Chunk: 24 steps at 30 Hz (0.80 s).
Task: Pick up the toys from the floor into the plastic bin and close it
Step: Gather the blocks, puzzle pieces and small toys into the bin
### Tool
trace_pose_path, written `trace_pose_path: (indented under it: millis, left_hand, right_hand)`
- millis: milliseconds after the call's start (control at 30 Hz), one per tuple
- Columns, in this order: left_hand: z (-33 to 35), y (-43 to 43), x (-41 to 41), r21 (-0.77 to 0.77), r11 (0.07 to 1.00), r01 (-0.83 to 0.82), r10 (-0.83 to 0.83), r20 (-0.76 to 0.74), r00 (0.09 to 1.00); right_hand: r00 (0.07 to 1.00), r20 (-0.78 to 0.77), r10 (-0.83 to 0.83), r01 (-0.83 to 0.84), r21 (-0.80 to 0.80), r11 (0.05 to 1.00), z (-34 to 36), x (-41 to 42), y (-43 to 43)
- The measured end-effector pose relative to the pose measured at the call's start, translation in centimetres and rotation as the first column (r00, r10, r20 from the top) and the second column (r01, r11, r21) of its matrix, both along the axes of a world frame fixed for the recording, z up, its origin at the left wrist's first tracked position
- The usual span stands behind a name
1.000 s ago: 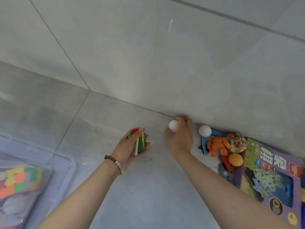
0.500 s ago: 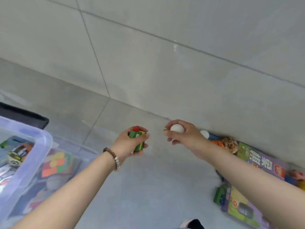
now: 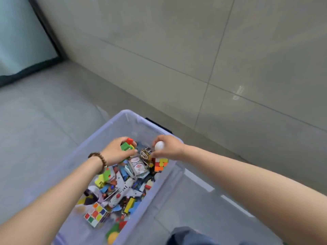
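The clear plastic bin (image 3: 113, 122) stands open on the floor below me, holding several toys, among them a puzzle cube (image 3: 95, 213). My left hand (image 3: 115, 151) is over the bin's far end and grips a bundle of green and red blocks (image 3: 126, 145). Beside it, my right hand (image 3: 169, 148) pinches a white ball (image 3: 159, 145) above the toys. Both forearms reach across the bin.
A transparent lid (image 3: 217, 207) lies on the floor right of the bin. The grey tiled wall (image 3: 177, 55) runs close behind the bin. A dark-framed glass door (image 3: 23, 38) is at the far left. Dark cloth (image 3: 187, 236) shows at the bottom edge.
The view has swung left from the toy pile by the wall to the bin. Both hands have carried the blocks and the white ball over the bin.
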<state>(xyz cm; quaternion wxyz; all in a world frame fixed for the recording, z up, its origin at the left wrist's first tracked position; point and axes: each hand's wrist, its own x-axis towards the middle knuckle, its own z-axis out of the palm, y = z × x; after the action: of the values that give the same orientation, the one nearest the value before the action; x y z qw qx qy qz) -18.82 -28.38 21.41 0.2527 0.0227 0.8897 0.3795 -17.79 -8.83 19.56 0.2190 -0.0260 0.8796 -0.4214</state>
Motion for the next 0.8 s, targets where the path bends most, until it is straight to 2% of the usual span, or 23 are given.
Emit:
trace_pose_path:
  millis: [67, 133, 200, 300, 467, 600, 800]
  left_hand:
    - [-1.4, -2.0, 0.2, -0.08, 0.996, 0.03, -0.019, 0.139, 0.99]
    - [-2.3, -2.5, 0.3, -0.16, 0.982, 0.1, -0.066, 0.206, 0.976]
    - [-2.2, -1.8, 0.2, -0.211, 0.968, 0.134, -0.11, 0.122, 0.987]
    - [-0.9, 1.0, -0.2, -0.188, 0.965, 0.184, -0.189, -0.009, 0.982]
    - [0.6, 10.0, -0.4, -0.194, 0.909, 0.369, -0.407, -0.22, 0.887]
    - [-0.9, 19.4, 0.5, -0.154, 0.861, 0.486, -0.509, -0.31, 0.803]
    - [-8.2, 31.3, 3.4, -0.157, 0.724, 0.672, -0.688, -0.094, 0.719]
  right_hand:
    - [0.998, -0.04, 0.045, -0.038, 0.158, 0.987, -1.5, -0.3, -0.8]
    - [0.993, -0.106, 0.057, -0.033, 0.215, 0.976, -1.8, 0.1, 0.0]
    - [0.989, -0.138, 0.062, -0.035, 0.189, 0.981, -1.1, 0.9, 2.1]
    - [0.992, -0.119, 0.04, -0.02, 0.166, 0.986, 0.8, 2.3, 6.8]
    - [0.981, -0.001, -0.192, 0.187, 0.243, 0.952, 2.4, 6.6, 18.8]
    - [0.909, 0.035, -0.414, 0.378, 0.346, 0.859, 1.0, 11.5, 28.4]
    - [0.762, 0.125, -0.635, 0.553, 0.386, 0.739, -5.1, 18.4, 36.9]
